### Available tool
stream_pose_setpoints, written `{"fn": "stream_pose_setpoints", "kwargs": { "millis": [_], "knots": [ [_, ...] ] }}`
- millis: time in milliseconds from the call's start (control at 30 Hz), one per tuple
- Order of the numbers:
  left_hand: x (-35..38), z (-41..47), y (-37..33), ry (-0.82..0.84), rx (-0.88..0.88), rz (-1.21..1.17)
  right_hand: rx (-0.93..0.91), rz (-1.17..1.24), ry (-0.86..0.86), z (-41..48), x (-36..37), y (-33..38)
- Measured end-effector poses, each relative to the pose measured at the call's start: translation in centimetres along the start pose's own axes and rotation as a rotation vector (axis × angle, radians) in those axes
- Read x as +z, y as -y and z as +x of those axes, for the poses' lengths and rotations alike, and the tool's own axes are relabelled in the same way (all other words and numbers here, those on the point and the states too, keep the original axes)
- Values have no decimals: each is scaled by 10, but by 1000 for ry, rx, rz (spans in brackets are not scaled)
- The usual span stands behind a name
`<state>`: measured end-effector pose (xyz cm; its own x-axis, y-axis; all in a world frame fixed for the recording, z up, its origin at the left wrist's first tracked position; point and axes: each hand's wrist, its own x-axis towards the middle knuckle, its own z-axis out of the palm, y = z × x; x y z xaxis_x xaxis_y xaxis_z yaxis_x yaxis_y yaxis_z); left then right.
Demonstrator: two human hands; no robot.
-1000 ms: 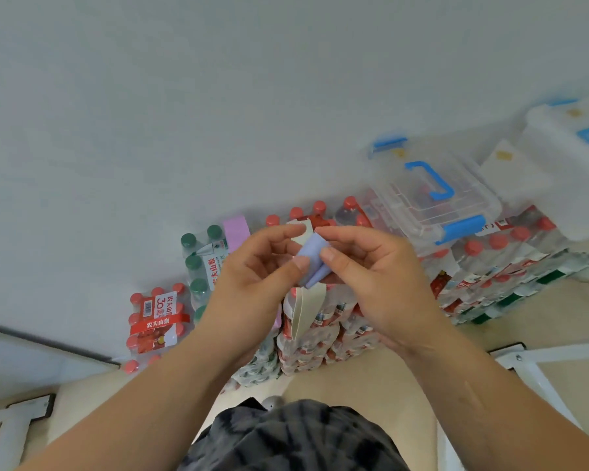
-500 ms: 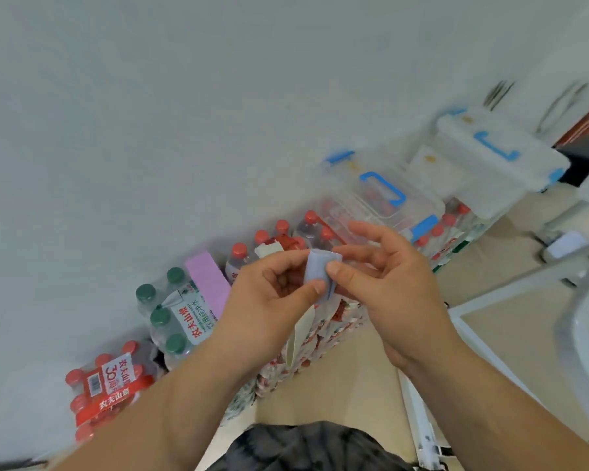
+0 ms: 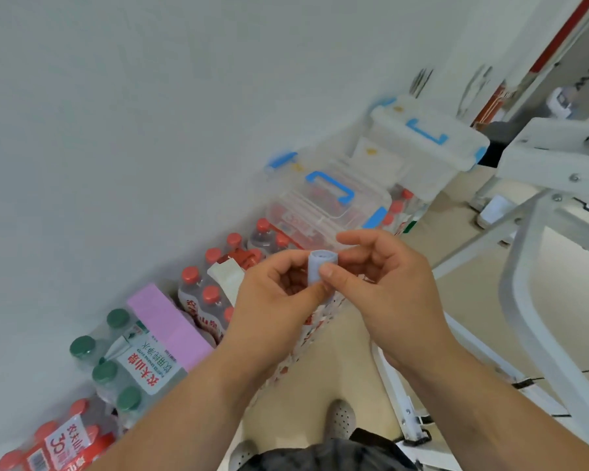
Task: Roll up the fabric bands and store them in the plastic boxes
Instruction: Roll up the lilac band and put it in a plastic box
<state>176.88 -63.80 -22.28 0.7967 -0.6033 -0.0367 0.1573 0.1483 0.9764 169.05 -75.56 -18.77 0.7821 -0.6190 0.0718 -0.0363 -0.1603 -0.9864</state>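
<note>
Both hands meet at centre. Left hand & right hand pinch 1 blue fabric band, rolled into a tight upright cylinder; thumbs and forefingers are clamped on it, the right's other fingers spread free. Judged progress: this roll looks near complete, but storing is not yet done. Just beyond the left fingers, a cream band lies loose over the water-bottle packs, w/ a pink band further left; both apparently unrolled. Beyond the right fingertips, a clear plastic box, blue handle, lid shut, so it needs opening 1st. Behind it, a 2nd box, also lidded. White frame flanks the right.
</note>
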Motion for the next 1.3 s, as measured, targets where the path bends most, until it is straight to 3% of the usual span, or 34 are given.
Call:
{"fn": "stream_pose_setpoints", "kwargs": {
  "millis": [167, 633, 800, 1167, 1300],
  "knots": [
    [50, 35, 3, 40, -6, 58, 5, -8, -72, 29, -47, -11],
    [219, 160, 11, 104, -81, 180, -38, 22, -33, 161, -219, -39],
    [238, 205, 14, 103, -87, 216, -14, 15, -34, 204, -237, -48],
    [262, 351, 6, 333, -210, 305, 74, -48, -171, 311, -263, -49],
    [270, 388, 16, 351, -256, 318, 164, -111, -294, 331, -276, -73]
  ]
}}
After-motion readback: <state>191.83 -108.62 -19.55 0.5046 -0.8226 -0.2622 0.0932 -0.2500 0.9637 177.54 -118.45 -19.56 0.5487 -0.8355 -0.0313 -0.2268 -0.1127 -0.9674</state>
